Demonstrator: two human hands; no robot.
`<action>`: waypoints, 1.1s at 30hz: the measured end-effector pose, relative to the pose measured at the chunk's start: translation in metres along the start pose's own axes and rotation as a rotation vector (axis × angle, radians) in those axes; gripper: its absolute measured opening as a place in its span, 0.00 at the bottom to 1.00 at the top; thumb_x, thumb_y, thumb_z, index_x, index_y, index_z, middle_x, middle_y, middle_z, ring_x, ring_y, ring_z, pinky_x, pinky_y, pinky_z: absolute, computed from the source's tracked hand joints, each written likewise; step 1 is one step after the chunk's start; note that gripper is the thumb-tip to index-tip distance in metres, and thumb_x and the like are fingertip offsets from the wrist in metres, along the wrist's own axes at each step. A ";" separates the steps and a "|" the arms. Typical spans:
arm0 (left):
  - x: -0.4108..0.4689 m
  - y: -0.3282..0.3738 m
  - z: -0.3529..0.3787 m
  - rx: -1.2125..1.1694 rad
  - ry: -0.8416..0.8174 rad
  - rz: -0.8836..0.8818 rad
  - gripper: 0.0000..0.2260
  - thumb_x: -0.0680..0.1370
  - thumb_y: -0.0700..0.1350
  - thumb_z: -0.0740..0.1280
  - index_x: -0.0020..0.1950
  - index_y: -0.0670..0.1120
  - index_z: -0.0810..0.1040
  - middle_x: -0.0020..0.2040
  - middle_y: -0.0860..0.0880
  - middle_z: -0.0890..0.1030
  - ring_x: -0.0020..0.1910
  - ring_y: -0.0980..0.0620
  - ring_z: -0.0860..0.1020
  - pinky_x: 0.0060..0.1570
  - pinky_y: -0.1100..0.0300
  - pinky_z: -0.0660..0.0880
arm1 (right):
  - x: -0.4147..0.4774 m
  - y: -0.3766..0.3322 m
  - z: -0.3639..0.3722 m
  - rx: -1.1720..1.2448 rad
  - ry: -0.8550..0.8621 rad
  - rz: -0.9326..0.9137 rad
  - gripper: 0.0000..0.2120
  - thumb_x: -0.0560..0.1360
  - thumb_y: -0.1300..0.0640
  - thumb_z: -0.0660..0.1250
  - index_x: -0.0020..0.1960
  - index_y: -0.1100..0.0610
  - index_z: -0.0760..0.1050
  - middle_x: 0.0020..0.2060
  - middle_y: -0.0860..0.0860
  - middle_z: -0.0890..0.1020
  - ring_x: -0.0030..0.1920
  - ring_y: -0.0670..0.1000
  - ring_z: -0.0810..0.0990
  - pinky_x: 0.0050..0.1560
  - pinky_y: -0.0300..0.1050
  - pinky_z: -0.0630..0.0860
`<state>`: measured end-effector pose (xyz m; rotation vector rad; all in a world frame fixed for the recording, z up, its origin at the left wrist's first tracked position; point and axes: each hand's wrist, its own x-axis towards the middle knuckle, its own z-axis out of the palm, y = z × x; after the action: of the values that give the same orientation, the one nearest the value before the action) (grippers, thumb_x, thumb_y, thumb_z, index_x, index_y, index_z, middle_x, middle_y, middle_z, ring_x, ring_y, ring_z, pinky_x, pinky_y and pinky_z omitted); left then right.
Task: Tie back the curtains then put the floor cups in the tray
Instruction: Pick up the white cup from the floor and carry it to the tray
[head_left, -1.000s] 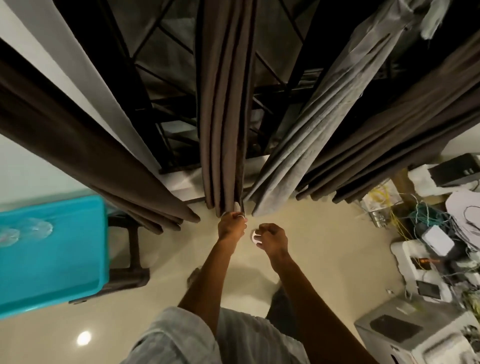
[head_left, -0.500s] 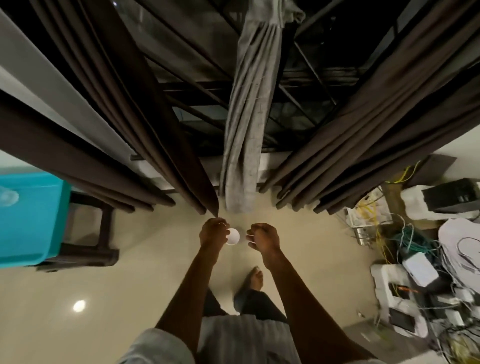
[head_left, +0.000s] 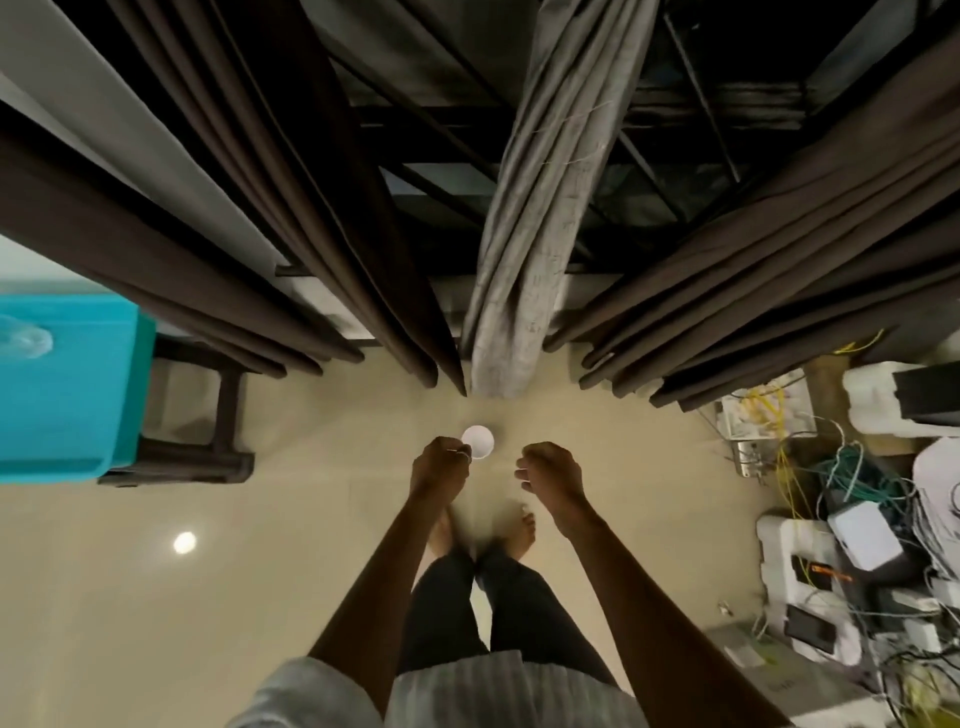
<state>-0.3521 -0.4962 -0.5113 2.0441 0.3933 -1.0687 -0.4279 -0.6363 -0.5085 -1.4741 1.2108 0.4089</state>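
step: cups stage, left hand (head_left: 440, 467) pinches 1 white cup (head_left: 478, 441) by the rim
right hand (head_left: 550, 474): fingers curled, apparently empty
tray (head_left: 67, 415): far left (teal)
next: likely carry cup left, lower in

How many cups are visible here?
2: a white plastic cup pinched by the left hand, a clear cup in the teal tray, frame-left; more may be cropped.

white cup (head_left: 479, 440), mouth up, at centre, pinched by left hand (head_left: 439, 467); teal tray (head_left: 78, 405) at nine o'clock; grey curtain (head_left: 519, 312) hangs bunched at twelve.
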 end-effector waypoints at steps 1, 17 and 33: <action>0.004 -0.002 -0.002 0.027 -0.004 0.004 0.14 0.80 0.40 0.61 0.61 0.42 0.81 0.60 0.42 0.83 0.59 0.40 0.81 0.61 0.45 0.78 | 0.005 0.000 0.001 -0.020 -0.005 -0.001 0.07 0.81 0.61 0.63 0.54 0.59 0.80 0.52 0.59 0.86 0.51 0.57 0.86 0.58 0.56 0.82; 0.207 -0.087 0.050 0.182 -0.055 -0.053 0.14 0.80 0.47 0.64 0.64 0.47 0.79 0.61 0.45 0.83 0.61 0.43 0.81 0.62 0.47 0.78 | 0.192 0.080 0.059 -0.478 -0.112 -0.140 0.16 0.83 0.57 0.60 0.69 0.57 0.75 0.65 0.54 0.81 0.63 0.55 0.78 0.56 0.40 0.71; 0.374 -0.190 0.137 0.214 -0.095 -0.110 0.15 0.80 0.45 0.61 0.65 0.46 0.79 0.62 0.45 0.83 0.62 0.42 0.80 0.63 0.47 0.77 | 0.379 0.207 0.118 -0.533 -0.189 -0.024 0.19 0.82 0.55 0.61 0.72 0.55 0.73 0.68 0.52 0.79 0.68 0.53 0.76 0.60 0.39 0.67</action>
<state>-0.3140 -0.5062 -0.9511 2.1679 0.3596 -1.3184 -0.4026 -0.6695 -0.9539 -1.8469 0.9709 0.8846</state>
